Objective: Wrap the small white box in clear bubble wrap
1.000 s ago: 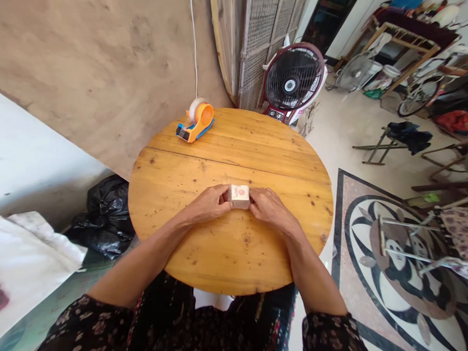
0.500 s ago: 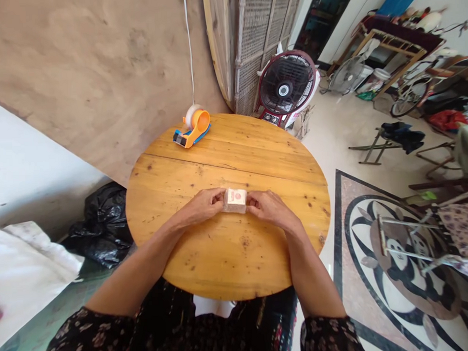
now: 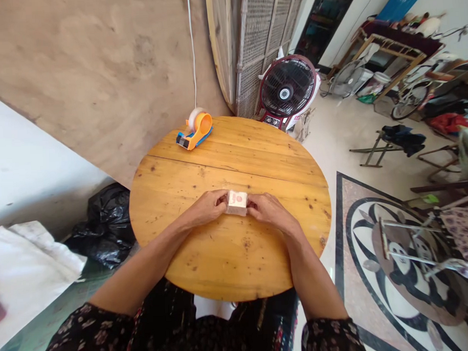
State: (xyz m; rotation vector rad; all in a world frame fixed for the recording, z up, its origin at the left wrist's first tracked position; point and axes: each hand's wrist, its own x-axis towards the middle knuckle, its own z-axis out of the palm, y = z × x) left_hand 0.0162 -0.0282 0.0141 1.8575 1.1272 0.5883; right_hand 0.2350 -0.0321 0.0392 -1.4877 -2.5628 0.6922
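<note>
Between my two hands, near the middle of the round wooden table (image 3: 237, 262), is a small box (image 3: 237, 202) with a pale top, red print and what looks like clear wrapping. My left hand (image 3: 211, 206) grips its left end, fingers curled against the side. On the right end, the fingers of my right hand (image 3: 265, 207) are bent and pinch the box too. Parts of both ends are hidden by my fingertips. Whether the box rests on the table or is slightly raised, I cannot tell.
An orange and blue tape dispenser (image 3: 196, 132) with a tape roll stands at the table's far left edge. Behind the table is a dark red fan (image 3: 288, 89). Black plastic bags (image 3: 108, 221) lie left of the table. A folding stool (image 3: 382, 144) stands on the floor at right.
The view has shifted slightly. Both hands stay at the ends of the box, which looks turned a little.
</note>
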